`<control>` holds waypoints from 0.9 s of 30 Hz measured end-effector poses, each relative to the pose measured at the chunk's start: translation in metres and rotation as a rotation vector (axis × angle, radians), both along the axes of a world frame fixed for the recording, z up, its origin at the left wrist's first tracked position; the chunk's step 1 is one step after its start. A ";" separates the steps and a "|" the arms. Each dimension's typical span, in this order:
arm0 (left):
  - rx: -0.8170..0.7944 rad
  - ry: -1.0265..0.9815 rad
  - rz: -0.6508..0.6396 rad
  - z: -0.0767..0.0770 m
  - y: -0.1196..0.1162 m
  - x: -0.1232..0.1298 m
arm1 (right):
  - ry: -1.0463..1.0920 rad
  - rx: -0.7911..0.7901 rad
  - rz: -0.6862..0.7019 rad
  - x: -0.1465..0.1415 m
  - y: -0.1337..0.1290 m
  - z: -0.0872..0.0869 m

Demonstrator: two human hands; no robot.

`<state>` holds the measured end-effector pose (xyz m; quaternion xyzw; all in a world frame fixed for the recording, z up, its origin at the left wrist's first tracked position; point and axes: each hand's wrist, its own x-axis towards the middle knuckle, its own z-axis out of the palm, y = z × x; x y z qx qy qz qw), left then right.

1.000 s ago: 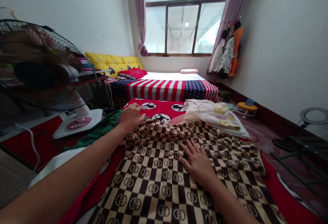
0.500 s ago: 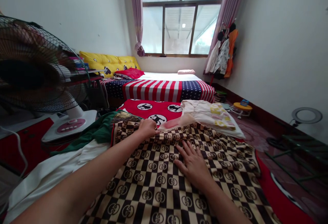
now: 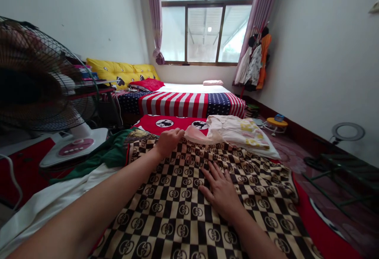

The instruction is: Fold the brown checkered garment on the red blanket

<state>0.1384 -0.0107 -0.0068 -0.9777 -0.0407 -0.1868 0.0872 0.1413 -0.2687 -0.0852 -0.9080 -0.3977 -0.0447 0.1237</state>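
A black-and-tan checkered shirt [image 3: 177, 207] with a repeated round motif lies spread in front of me. My left hand [image 3: 169, 142] is closed in a pinch on its far edge, by the sheer pale cloth at the neckline [image 3: 217, 137]. Flat on the shirt's upper middle rests my right hand [image 3: 220, 190], fingers spread. Beyond the shirt is a folded white top with yellow print [image 3: 242, 130]. Under these shows a red cover with black-and-white figures [image 3: 164, 123]. Green cloth [image 3: 103, 154] and white cloth [image 3: 77, 194] lie at the left.
A white-based fan [image 3: 75, 144] stands close on the left. Across the back is a bed with a stars-and-stripes cover [image 3: 177, 103]. To the right are a yellow stool [image 3: 276, 122], a ring light [image 3: 348, 132] and a dark green metal frame [image 3: 340, 180].
My left hand has moved slightly away from me with the shirt's far edge, and the folds there look smoother. My right hand stays flat on the cloth. The view has shifted slightly.
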 end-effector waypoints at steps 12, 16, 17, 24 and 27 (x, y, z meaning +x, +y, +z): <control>-0.159 -0.073 0.113 -0.017 -0.039 0.018 | 0.054 0.037 0.002 -0.002 0.000 0.002; -0.209 -0.063 0.104 -0.045 -0.058 -0.004 | 0.175 0.171 0.015 0.003 -0.003 0.003; -0.216 -0.071 0.102 -0.054 -0.059 -0.007 | 0.255 0.263 0.013 0.007 -0.005 0.005; -0.248 -0.133 0.031 -0.082 -0.057 -0.011 | 0.676 0.937 -0.327 0.084 -0.011 0.038; -0.261 -0.147 0.016 -0.081 -0.055 -0.012 | 0.644 0.929 -0.385 0.118 0.000 0.045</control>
